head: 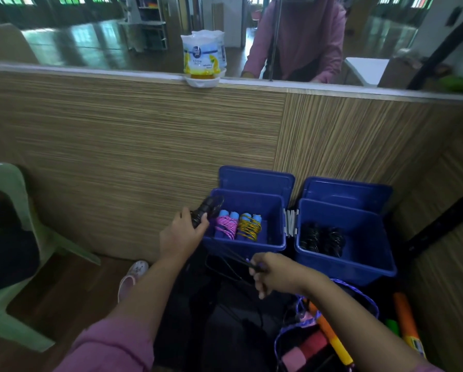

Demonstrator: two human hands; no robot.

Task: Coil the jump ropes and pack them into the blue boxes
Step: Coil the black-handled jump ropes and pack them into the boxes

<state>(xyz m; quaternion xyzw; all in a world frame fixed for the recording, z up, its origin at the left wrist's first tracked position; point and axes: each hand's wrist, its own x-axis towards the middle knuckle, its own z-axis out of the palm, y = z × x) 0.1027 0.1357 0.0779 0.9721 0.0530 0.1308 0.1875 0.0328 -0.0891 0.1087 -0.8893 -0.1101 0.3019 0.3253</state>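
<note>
**Packing well under way, 1 black rope in hand**

2 blue boxes stand open on the floor against the wood-grain partition, their lids propped behind them; the left blue box (245, 244) already holds 2 coiled jump ropes with light-blue handles, a pink coiled rope (226, 227) and beside it a yellow coiled rope (249, 227); the right blue box (359, 260) holds a heap of black coiled ropes (321, 238), their count too dark to tell.

The left hand (183, 237) has its fingers curled round the handle end of a black jump rope (202, 214), held at the near left corner of the left blue box, above its rim; the right hand (274, 272) pinches the black cord of that rope, which runs slack between the 2 hands; by this reading the rope is mid-coil and not yet packed.

More is left; near the right forearm lies a tangle of loose gear, a purple rope (359, 288) looped about orange handles (329, 334) and a pink piece, none of it coiled; how many ropes it holds cannot be told.
</note>
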